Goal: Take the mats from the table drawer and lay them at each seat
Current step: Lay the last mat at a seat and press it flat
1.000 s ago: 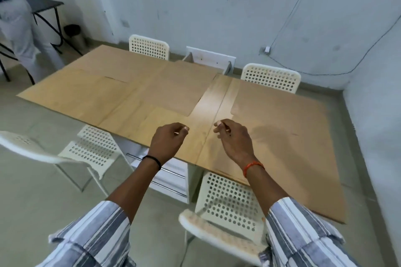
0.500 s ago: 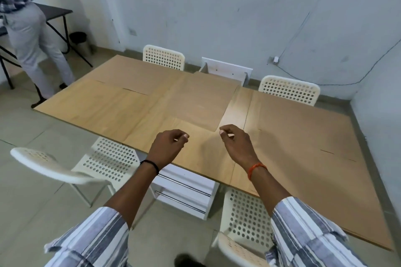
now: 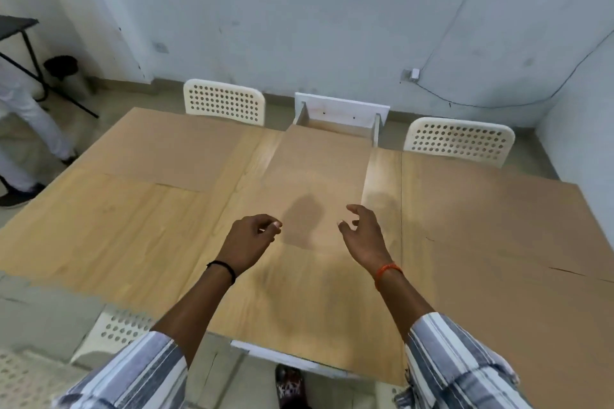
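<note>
Three brown mats lie flat on the wooden table (image 3: 109, 229): one at the far left (image 3: 179, 149), one in the middle (image 3: 315, 183) and a large one on the right (image 3: 491, 226). A white drawer (image 3: 342, 109) stands pulled out at the table's far edge, and the middle mat reaches up to it. My left hand (image 3: 249, 239) hovers over the table with loosely curled fingers and holds nothing. My right hand (image 3: 362, 232) hovers beside it over the middle mat's near edge, fingers spread and empty.
White perforated chairs stand at the far left (image 3: 224, 101) and far right (image 3: 458, 139), another at the near left (image 3: 119, 329). A white drawer front (image 3: 282, 357) shows under the near edge. A person's legs (image 3: 20, 129) stand by a black table (image 3: 16, 26).
I have stepped closer, so the table fills more of the view. My hands have drifted apart, and my right hand's fingers have gone from pinched together to spread.
</note>
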